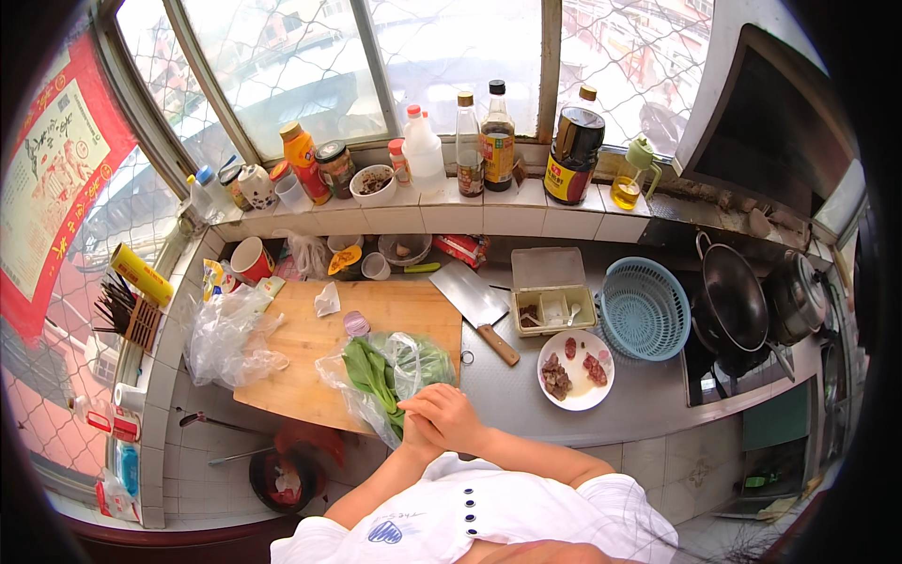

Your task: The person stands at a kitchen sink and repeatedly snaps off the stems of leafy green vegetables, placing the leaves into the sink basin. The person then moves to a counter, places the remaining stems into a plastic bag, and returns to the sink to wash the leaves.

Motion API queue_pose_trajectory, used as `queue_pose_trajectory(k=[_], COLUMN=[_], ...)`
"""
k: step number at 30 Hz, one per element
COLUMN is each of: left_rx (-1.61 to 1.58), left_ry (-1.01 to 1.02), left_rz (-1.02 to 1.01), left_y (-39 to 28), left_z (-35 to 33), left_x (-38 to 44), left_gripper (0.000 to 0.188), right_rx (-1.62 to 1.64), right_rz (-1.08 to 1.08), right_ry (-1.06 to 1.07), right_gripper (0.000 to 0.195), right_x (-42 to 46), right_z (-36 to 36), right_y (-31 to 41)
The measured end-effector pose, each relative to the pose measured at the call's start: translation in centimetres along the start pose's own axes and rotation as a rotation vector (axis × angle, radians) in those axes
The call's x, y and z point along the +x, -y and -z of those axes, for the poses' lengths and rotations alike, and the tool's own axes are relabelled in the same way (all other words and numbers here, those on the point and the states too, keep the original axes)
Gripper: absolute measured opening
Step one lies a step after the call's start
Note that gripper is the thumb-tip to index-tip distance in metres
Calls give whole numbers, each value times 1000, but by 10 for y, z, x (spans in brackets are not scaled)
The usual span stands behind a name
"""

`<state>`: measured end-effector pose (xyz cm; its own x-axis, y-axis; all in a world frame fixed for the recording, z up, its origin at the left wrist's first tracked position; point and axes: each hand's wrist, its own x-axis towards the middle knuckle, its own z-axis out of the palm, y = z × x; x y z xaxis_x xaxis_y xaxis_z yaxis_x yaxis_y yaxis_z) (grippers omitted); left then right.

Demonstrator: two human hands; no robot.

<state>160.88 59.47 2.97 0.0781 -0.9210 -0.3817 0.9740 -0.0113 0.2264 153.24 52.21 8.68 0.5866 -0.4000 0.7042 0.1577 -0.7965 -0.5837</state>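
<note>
My right hand (451, 414) lies folded over my left hand (420, 431), both clasped in front of my chest. Much of the left hand is hidden under the right, and no object shows in either. Just beyond them, green bok choy (373, 370) lies partly out of a clear plastic bag (409, 352) on a wooden cutting board (409, 303). A piece of purple onion (356, 323) rests behind the bag. To the board's right lies a cleaver (473, 296) with a wooden handle. A white plate (585, 393) farther right holds several pieces of dark red meat (557, 377).
Right of the plate stand a blue plastic colander (645, 310) and a black wok (734, 299) on the stove. Behind the plate is an open seasoning box (553, 271). Sauce bottles (497, 141) line the tiled window ledge. A bin (282, 483) stands below, left.
</note>
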Motion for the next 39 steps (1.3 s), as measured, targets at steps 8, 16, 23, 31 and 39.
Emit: queue_pose_trajectory(k=[8,16,23,31,39], left_rx=[-133,-276,-464,225,1205], left_ry=[43,-83,-323,-852,-1310], left_rz=[-58,-318,-873,-1335,-1473], left_y=[-52,-162,-235,-275,-345], left_z=[65,149,237,272,289], left_x=[-83,-226,-338,-377,-397], left_gripper=[26,33,26,21,31], right_rx=[55,275,1040,1499,1567], right_rz=[31,-68,-1054,-1660,-1752], right_ry=[155,241,603,817,995], right_gripper=[21,26,38,27,30], right_x=[-10,6,-14,-22,14], right_z=[-103,-272,-430,-554,-630], right_y=[41,140,200,233,249])
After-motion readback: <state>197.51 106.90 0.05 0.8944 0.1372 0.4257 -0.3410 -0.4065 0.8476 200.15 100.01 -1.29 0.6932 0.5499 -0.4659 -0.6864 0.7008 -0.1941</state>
